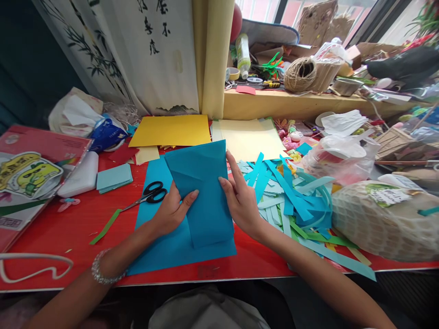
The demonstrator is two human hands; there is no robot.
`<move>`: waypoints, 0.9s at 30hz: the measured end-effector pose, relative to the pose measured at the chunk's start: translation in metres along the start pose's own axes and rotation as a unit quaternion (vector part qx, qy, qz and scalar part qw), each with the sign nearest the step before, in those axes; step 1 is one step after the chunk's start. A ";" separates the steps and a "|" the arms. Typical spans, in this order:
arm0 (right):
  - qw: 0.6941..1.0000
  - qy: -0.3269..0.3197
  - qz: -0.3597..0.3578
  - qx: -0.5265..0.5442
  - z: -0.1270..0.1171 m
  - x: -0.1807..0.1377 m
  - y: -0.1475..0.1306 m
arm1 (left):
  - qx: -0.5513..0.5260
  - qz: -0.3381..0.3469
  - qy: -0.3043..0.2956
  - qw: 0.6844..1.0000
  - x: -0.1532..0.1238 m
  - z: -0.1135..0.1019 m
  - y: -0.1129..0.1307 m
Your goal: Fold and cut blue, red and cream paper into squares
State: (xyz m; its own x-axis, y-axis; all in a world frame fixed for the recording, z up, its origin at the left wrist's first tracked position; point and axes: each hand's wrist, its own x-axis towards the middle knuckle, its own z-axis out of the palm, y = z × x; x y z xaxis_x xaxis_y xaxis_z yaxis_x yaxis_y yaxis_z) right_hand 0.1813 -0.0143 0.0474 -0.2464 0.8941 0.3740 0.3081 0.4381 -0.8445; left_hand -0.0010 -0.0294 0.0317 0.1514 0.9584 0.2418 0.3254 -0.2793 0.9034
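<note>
A folded sheet of blue paper [206, 196] is held up, tilted, between my two hands. My left hand [179, 205] grips its left edge, thumb lying on the front face and fingers hidden behind. At the right edge, my right hand [240, 196] pinches the paper with thumb and index finger. Beneath lies a larger blue sheet [154, 256], flat on the red table [113, 201]. Scissors [151, 194] with black handles rest at that sheet's left edge, left of my left hand. A thin green paper strip [106, 227] lies near the scissors' tip.
Right of my hands spreads a pile of cut paper strips [291, 196], blue and green. Yellow paper [171, 130] and cream paper [250, 137] lie behind. A light-blue paper stack [115, 177] is at left. A netted bag [380, 219] stands at right, below the cluttered windowsill [267, 104].
</note>
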 end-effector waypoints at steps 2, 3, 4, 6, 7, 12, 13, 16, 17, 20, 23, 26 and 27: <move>1.000 0.001 -0.014 -0.007 0.000 0.000 0.001 | -0.004 -0.008 -0.006 1.000 0.000 0.000 0.001; 1.000 0.001 -0.018 -0.007 0.000 0.000 0.001 | -0.005 -0.013 -0.008 1.000 0.000 0.000 0.002; 1.000 0.001 -0.020 -0.004 0.000 0.001 0.001 | -0.005 -0.019 -0.011 1.000 0.000 0.000 0.002; 1.000 -0.003 -0.017 0.005 -0.001 0.001 0.000 | -0.003 -0.028 -0.014 1.000 0.000 0.000 0.003; 1.000 -0.006 -0.013 0.009 -0.001 0.001 0.000 | -0.001 -0.031 -0.013 0.999 0.001 0.001 0.003; 1.000 -0.009 0.009 0.019 0.002 -0.001 -0.001 | -0.001 -0.041 -0.010 0.999 0.001 0.004 0.004; 1.000 -0.008 0.013 0.021 0.002 -0.002 -0.001 | -0.006 -0.046 -0.014 0.999 0.001 0.004 0.005; 0.999 -0.010 0.029 0.036 0.001 -0.001 0.000 | -0.032 -0.066 -0.026 0.997 0.002 0.005 0.007; 0.998 -0.011 0.035 0.049 0.000 0.000 0.001 | -0.042 -0.073 -0.025 0.996 0.004 0.003 0.009; 0.994 -0.041 0.044 0.088 -0.006 0.006 0.002 | -0.076 -0.093 0.014 0.993 0.012 -0.007 0.013; 0.989 -0.106 0.037 0.098 -0.011 0.013 0.004 | -0.073 -0.094 0.069 0.991 0.022 -0.022 0.018; 0.981 -0.154 0.047 0.108 -0.015 0.019 0.007 | -0.021 -0.132 0.036 0.990 0.027 -0.034 0.021; 0.976 -0.169 0.062 0.122 -0.017 0.022 0.008 | -0.010 -0.144 0.027 0.989 0.027 -0.035 0.021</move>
State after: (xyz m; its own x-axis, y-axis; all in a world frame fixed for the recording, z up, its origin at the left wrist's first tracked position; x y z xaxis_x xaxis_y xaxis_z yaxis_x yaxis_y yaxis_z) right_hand 0.1944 0.0101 0.0550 -0.5231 0.8391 0.1490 0.1373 0.2555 -0.9570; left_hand -0.0230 -0.0071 0.0702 0.0046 1.0000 -0.0079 0.3295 0.0059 0.9441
